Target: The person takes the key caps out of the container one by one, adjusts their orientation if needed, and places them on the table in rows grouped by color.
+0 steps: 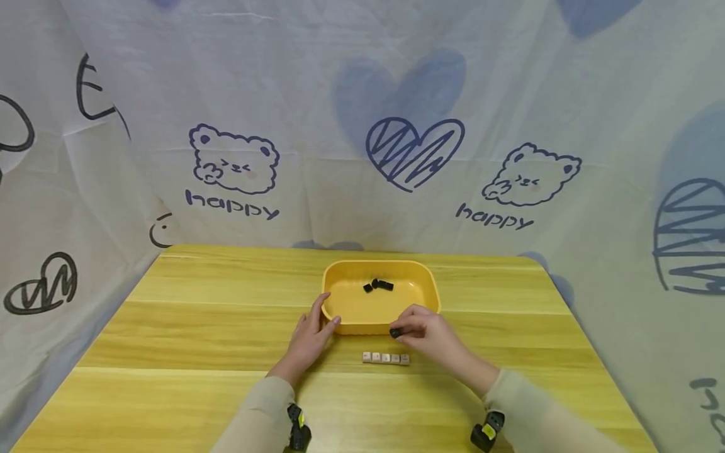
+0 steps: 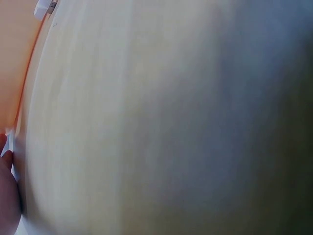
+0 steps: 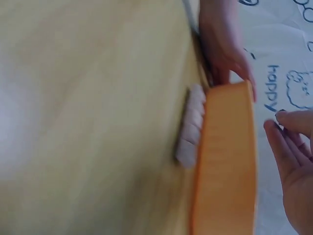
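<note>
A yellow plastic tray (image 1: 381, 327) stands on the wooden table, with several small black keycaps (image 1: 385, 285) lying inside near its far wall. My left hand (image 1: 308, 336) holds the tray's near left corner, thumb at the front rim and fingers along the left side. Between thumb and fingertips, my right hand (image 1: 427, 330) pinches another black keycap (image 1: 396, 332) just over the tray's front rim. In front of the tray, several white keycaps (image 1: 386, 358) form a short row side by side. The right wrist view shows this row (image 3: 191, 128) close beside the tray wall (image 3: 225, 161).
The wooden table (image 1: 187, 340) extends to both sides of the tray. Behind it hangs a pale cloth (image 1: 317, 82) printed with hearts, bears and the word "happy". Dark wrist cameras (image 1: 488, 431) are strapped over both sleeves.
</note>
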Demonstrator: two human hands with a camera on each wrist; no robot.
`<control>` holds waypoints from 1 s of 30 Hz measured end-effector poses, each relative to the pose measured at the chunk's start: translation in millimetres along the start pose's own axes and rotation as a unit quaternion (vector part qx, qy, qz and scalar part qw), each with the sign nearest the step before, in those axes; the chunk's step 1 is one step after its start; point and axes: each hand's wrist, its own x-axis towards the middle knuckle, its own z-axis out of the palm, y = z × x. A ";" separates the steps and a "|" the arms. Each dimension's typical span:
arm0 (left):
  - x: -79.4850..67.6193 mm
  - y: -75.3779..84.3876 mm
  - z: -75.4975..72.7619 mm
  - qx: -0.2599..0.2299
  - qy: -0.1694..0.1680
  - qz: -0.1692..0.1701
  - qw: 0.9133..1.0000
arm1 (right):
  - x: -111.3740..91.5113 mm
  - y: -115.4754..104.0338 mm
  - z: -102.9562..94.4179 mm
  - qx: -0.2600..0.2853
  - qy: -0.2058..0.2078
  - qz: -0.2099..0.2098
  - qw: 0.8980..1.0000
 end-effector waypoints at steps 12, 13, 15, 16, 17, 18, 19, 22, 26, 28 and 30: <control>0.1 0.8 -0.6 -0.002 0.000 -0.004 1.000 | -15.7 1.8 28.9 -0.037 0.012 0.029 0.999; 0.2 0.7 -0.3 -0.002 0.000 -0.004 1.000 | -16.1 2.3 30.9 -0.035 0.008 0.035 0.999; 0.6 0.3 0.1 0.001 -0.003 -0.004 1.000 | -16.8 3.2 34.9 -0.038 0.002 0.041 0.998; 0.6 0.2 0.0 0.002 -0.003 -0.005 1.000 | -16.7 3.8 37.1 -0.043 0.000 0.043 0.998; 0.5 0.2 -0.1 0.003 -0.003 -0.006 1.000 | -16.8 4.1 39.4 -0.049 -0.002 0.044 0.998; 0.5 0.0 -0.2 0.005 -0.003 -0.006 1.000 | -16.8 4.2 41.4 -0.055 -0.006 0.045 0.997; 0.4 0.2 -0.4 0.005 -0.003 -0.007 1.000 | -16.7 4.1 43.4 -0.062 -0.008 0.046 0.997; 0.1 1.1 -1.2 0.005 -0.003 -0.008 1.000 | -16.7 2.6 49.1 -0.085 -0.015 0.046 0.995; 0.4 1.4 -1.0 0.005 -0.006 -0.006 1.000 | -16.9 -0.9 56.3 -0.118 -0.022 0.049 0.992; 0.4 1.3 -0.9 0.004 -0.006 -0.006 1.000 | -16.3 -1.9 60.1 -0.139 -0.024 0.047 0.989; 0.7 0.9 -0.6 0.005 -0.006 -0.005 1.000 | -15.4 -2.6 63.6 -0.159 -0.025 0.041 0.986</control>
